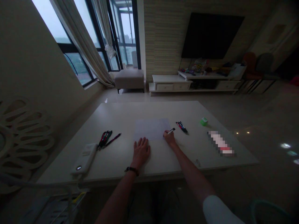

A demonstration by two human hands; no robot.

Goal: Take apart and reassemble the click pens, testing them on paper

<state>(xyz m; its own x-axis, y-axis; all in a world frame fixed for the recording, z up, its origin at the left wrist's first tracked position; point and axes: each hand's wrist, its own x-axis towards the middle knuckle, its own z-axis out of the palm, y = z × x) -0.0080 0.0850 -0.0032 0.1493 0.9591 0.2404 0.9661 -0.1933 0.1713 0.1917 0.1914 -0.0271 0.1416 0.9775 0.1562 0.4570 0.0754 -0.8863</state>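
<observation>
A sheet of white paper (149, 128) lies on the white table (116, 115) in front of me, with faint marks along its right side. My right hand (169, 137) is closed around a pen (171, 131), its lower end down at the paper's right edge. Flat on the paper's lower edge and the tabletop rests my left hand (141, 149), fingers spread, holding nothing. To the right of the paper is a small bunch of pens (182, 127). Several more pens (105, 139) lie in a group on the left, with a single pen (113, 140) beside them.
A white power strip (85, 158) sits at the table's left front. On the right are a green cube-shaped object (204, 121) and a pixelated, blurred-out item (221, 143). A small clear object (197, 163) lies near the front edge. A grey ottoman (129, 79) stands beyond the table.
</observation>
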